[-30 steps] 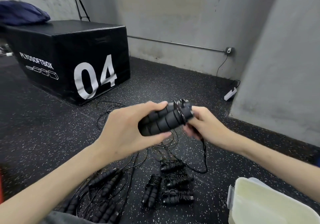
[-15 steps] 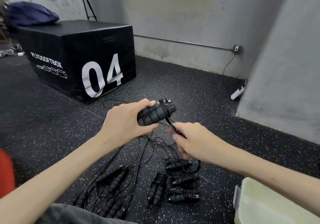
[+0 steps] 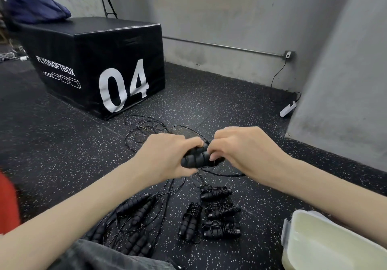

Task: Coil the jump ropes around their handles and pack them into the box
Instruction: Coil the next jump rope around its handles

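So the biggest thing in view is the black plyo box (image 3: 98, 60) marked "04" and "PLYOSOFTBOX", parked on the speckled rubber floor (image 3: 219, 106) at the back left, with a dark blue bag (image 3: 35, 8) dumped on top of it. A white plastic box (image 3: 326, 244) is seen at the bottom right corner, right by the right forearm, and nothing can be made out inside it from this angle. Next down, a messy bunch of uncoiled jump ropes (image 3: 134, 217) is spread on the floor under the left forearm, foam grips lying side by side with thin cord looping all over and trailing up toward the plyo box. Just to the right of that, four coiled jump ropes (image 3: 217, 213) are laid out near each other, three lying crosswise in a stack-like column and one more upright beside them, all well outside the white box. Above the floor, mid-frame, a pair of handles (image 3: 196, 156) is held between both hands. The left hand (image 3: 165, 156) is wrapped round the left end, fingers curled over the top and clamped on the grips. The right hand (image 3: 238, 150) is closed at the other end, thumb and fingers pinched on the handles' tip where the cord comes off. A loop of black cord (image 3: 222, 174) is left hanging below the right hand. A white power strip (image 3: 289, 108) is tucked by the wall.
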